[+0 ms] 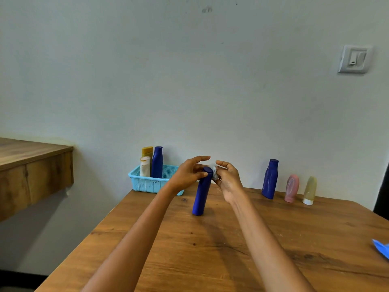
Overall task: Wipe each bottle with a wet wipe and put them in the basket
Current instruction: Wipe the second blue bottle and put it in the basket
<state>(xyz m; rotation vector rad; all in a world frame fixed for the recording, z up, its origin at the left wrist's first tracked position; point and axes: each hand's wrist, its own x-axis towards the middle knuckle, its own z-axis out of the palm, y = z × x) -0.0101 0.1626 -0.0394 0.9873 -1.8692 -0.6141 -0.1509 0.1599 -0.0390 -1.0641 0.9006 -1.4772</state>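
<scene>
- Head view: your left hand (190,174) grips the top of the blue bottle (202,192), thumb and curled fingers at the neck, index finger stretched out over the cap. The bottle stands on the table (231,249), tilted a little to the right.
- Your right hand (228,180) pinches a balled white wipe (214,172) between thumb and fingertips, pressed to the cap's right side.
- The basket (147,183) sits at the far left edge, behind your left wrist, with three bottles upright inside (one yellow, one white, one blue).
- Still lined up against the wall on the right: a second blue bottle (270,179), a pink tube (292,191) and a yellowish tube (309,190).
- My read: you're wiping the cap. Keep the base planted, turn the bottle with the left hand, and draw the wipe down the full body (your left hand covers part of the neck, so shift the grip to reach there).
- Blue item (382,250) at the right edge; can't tell what it is.
</scene>
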